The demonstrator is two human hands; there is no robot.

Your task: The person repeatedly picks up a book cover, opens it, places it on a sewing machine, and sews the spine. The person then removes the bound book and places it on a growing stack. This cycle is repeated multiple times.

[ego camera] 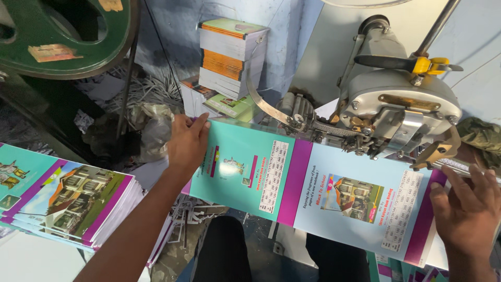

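Observation:
A notebook lies spread open, covers up, under the head of a grey metal stitching machine. Its covers are teal and light blue with a purple spine band. My left hand grips the far left edge of the teal cover. On the right edge of the light blue cover, my right hand presses flat with fingers spread. The machine's head sits over the top edge of the notebook near the purple band.
A pile of similar colourful notebooks rests at the lower left. Trimmed notebook stacks stand against the blue wall. A green machine wheel fills the upper left, with paper scraps beneath. My dark-trousered legs show below.

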